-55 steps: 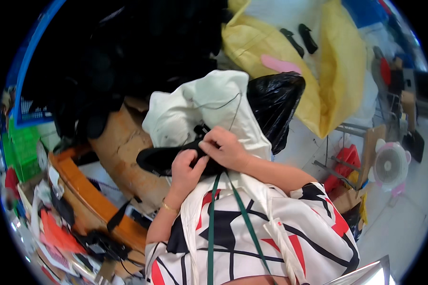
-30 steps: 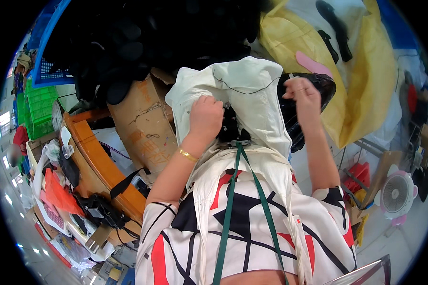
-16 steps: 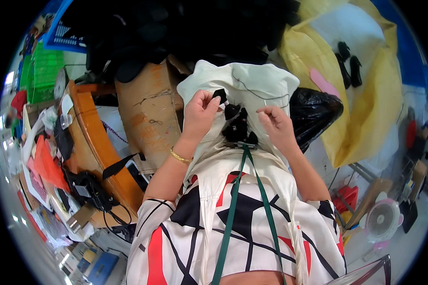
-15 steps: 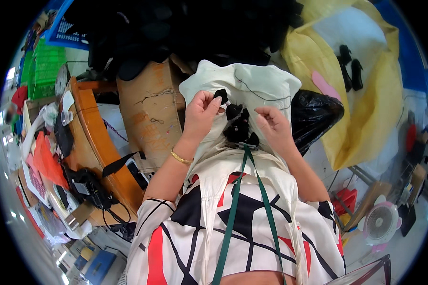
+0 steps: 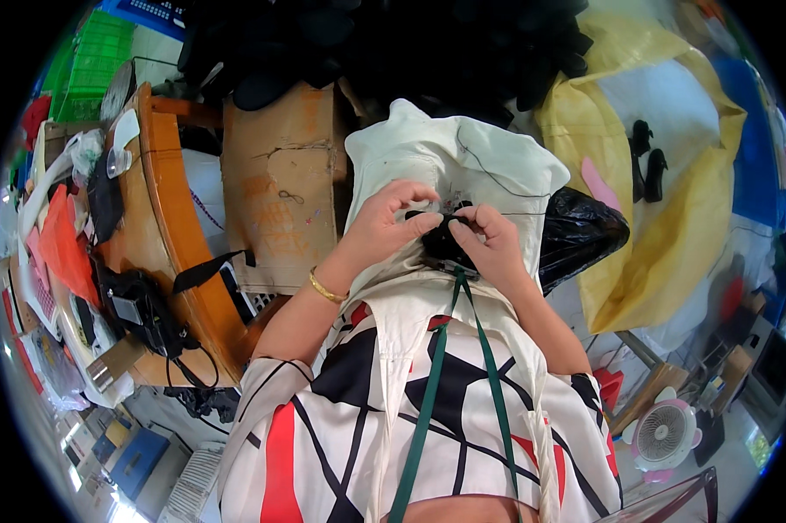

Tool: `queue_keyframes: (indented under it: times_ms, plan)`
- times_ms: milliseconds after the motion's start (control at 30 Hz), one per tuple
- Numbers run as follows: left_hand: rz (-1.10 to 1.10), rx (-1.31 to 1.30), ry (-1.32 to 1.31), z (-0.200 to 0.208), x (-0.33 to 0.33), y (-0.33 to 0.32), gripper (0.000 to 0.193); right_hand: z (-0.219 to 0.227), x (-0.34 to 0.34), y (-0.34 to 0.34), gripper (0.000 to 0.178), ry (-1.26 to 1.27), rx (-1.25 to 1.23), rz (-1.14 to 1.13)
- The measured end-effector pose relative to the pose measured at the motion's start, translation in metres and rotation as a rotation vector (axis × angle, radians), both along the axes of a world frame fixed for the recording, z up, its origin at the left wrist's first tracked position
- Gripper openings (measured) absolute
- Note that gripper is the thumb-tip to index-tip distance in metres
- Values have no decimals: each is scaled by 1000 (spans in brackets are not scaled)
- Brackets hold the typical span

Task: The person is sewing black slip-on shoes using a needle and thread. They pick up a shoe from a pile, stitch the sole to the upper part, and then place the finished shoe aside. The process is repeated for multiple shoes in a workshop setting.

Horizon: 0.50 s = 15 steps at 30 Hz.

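Note:
My left hand (image 5: pixel 382 228) is closed, its thumb and forefinger pinching one end of a small black piece (image 5: pixel 433 222) that looks like fabric. Close beside it, my right hand (image 5: pixel 495 247) grips the other end of that piece between thumb and fingers. Just what the piece is cannot be made out, as my fingertips cover much of it. Both hands are over the off-white apron (image 5: pixel 393 150) spread across my lap. More small black pieces lie on the apron under my hands, mostly hidden. A thin dark thread (image 5: pixel 497 179) curves over the apron's right side.
A large heap of black items (image 5: pixel 367 52) lies ahead. To the left stand a cardboard box (image 5: pixel 279 187) and a wooden chair (image 5: pixel 168 218). On the right are a black plastic bag (image 5: pixel 585 234), a yellow sack (image 5: pixel 624 288) with black shoes (image 5: pixel 654 174), and a fan (image 5: pixel 665 433).
My hands have come together over the lap. The right one, earlier apart with fingers loose, now grips the black piece too. The left has moved down and right with it.

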State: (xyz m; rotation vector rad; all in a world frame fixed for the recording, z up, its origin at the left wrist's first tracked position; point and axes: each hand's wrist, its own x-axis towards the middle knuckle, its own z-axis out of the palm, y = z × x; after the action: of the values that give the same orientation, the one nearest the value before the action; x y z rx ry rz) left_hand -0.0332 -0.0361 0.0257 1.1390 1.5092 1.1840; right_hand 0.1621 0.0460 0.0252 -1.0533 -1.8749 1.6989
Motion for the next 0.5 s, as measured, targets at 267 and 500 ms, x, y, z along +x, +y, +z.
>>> queue_keyframes:
  times_ms: [267, 500]
  plan:
    - [136, -167, -409, -27, -9, -7, 15, -5, -2, -6, 15, -28, -20, 46]
    - [261, -135, -312, -39, -35, -7, 21, -10, 2, -5, 15, -57, -20, 19]
